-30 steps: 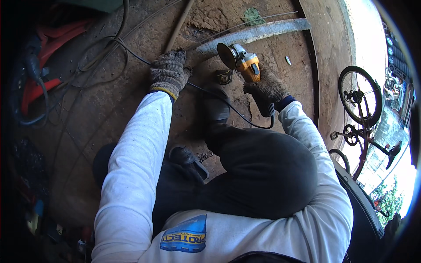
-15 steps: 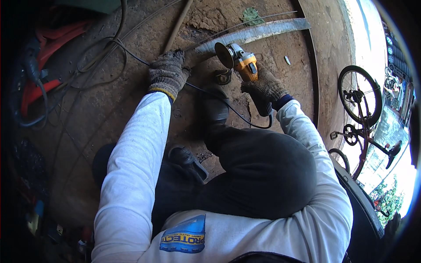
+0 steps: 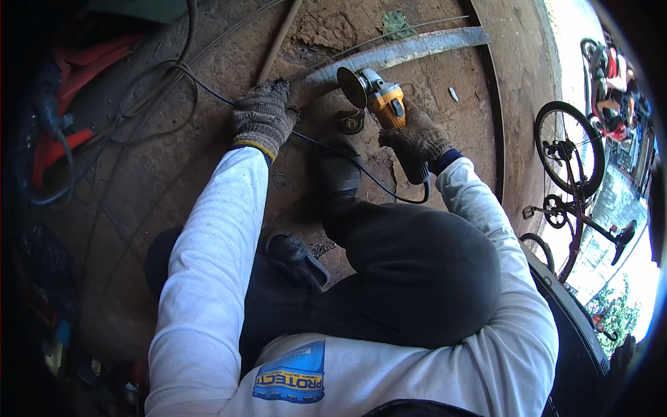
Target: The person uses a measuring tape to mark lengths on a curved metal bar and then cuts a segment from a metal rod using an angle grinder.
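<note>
My right hand [image 3: 421, 135], in a knitted work glove, is wrapped round the body of a yellow-and-grey angle grinder [image 3: 386, 105]. Its disc [image 3: 352, 88] faces left, close to a curved flat metal strip [image 3: 399, 54] on the ground. My left hand [image 3: 264, 119], gloved too, is closed beside the strip's left end; what its fingers grip is hidden. The grinder's black cord [image 3: 375, 182] loops from the tool's rear end and passes under or through my left hand. A tape measure [image 3: 352, 122] lies between my hands, just beyond my shoe [image 3: 339, 170].
A thin rod runs beside the strip, and a long dark metal edge [image 3: 497, 118] crosses the ground at right. Cables [image 3: 163, 97] coil at left near a red metal object [image 3: 59, 149]. A small white object [image 3: 453, 94] lies right of the grinder. A bicycle [image 3: 571, 156] stands farther right.
A red motorcycle with riders has come into view outside at the upper right. My hands and the grinder have barely shifted.
</note>
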Motion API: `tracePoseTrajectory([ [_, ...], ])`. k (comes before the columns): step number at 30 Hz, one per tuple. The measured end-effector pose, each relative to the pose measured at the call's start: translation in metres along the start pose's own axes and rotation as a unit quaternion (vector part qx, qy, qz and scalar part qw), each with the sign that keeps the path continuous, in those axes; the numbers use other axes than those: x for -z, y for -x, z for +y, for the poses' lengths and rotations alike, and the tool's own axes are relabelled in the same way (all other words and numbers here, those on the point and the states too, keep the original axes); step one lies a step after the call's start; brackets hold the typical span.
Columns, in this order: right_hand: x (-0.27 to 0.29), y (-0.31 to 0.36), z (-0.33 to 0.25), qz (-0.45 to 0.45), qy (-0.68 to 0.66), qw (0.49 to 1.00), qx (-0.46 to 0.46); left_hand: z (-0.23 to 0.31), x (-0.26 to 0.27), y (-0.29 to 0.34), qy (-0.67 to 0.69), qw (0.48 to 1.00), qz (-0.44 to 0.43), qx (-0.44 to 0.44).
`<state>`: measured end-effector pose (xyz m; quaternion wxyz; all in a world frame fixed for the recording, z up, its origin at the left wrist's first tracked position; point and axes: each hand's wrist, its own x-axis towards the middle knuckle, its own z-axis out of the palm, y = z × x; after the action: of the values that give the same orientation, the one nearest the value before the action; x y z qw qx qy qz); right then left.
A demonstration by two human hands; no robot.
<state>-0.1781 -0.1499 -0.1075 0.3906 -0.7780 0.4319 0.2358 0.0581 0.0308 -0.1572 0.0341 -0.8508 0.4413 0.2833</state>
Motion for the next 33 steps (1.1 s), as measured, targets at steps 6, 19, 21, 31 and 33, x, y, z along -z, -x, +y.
tracePoseTrajectory([
  [6, -0.006, -0.005, 0.015, 0.011, -0.023, 0.999, 0.027, 0.002, 0.007, -0.003, 0.009, 0.999, -0.039, 0.003],
  [19, 0.000, 0.001, 0.003, 0.006, -0.028, 0.999, 0.013, 0.002, 0.006, -0.003, -0.013, 0.999, -0.044, 0.007],
  [21, -0.001, 0.000, 0.005, 0.006, -0.032, 0.999, 0.020, 0.001, 0.007, -0.003, -0.013, 0.998, -0.059, 0.017],
  [31, -0.002, -0.001, 0.005, 0.005, -0.022, 1.000, 0.017, 0.000, 0.001, -0.003, -0.017, 0.999, -0.031, 0.006],
  [33, -0.004, -0.003, 0.008, 0.010, -0.028, 0.999, 0.026, 0.002, 0.005, -0.003, -0.010, 0.999, -0.049, 0.011],
])
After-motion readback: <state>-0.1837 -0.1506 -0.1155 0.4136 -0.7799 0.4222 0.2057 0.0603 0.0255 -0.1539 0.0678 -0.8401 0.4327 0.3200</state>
